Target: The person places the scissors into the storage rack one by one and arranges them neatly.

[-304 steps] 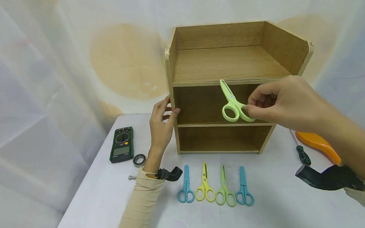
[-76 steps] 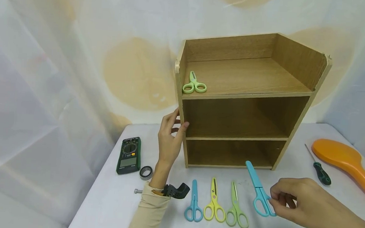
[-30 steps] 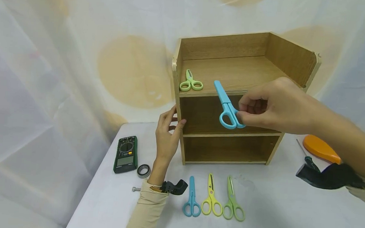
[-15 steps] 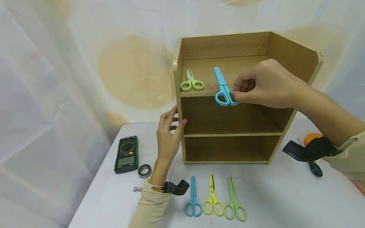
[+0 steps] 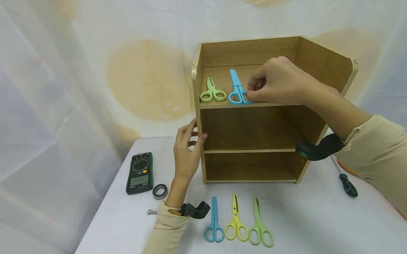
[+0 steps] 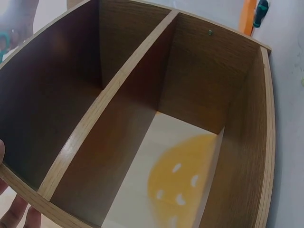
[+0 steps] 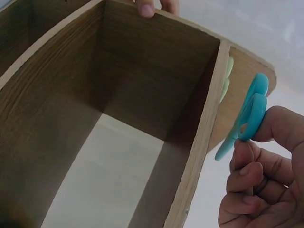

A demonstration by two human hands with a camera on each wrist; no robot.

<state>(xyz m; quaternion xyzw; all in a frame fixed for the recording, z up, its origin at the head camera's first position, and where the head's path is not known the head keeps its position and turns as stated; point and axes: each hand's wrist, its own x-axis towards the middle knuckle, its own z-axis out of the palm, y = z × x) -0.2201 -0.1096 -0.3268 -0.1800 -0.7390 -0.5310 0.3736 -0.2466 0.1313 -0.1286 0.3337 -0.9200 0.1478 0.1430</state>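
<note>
My right hand pinches blue scissors by one handle loop, their sheathed blade pointing away, at the front of the top tier of a wooden shelf. Just left of them on that tier lie light green scissors. In the right wrist view, thumb and index finger hold the blue scissors close to the tier's edge. My left hand grips the shelf's left side panel, thumb on the front edge and fingers round the outside. On the table in front lie blue scissors, yellow scissors and green scissors.
Left of the shelf are a multimeter, a ring bearing and a bolt. To the right lies a screwdriver, with an orange object partly hidden by the right sleeve. A patterned cloth hangs behind.
The light green scissors have been set on the top tier. My right hand has lifted the rightmost blue scissors from the table row and carried them up and left beside them. My left hand stays put.
</note>
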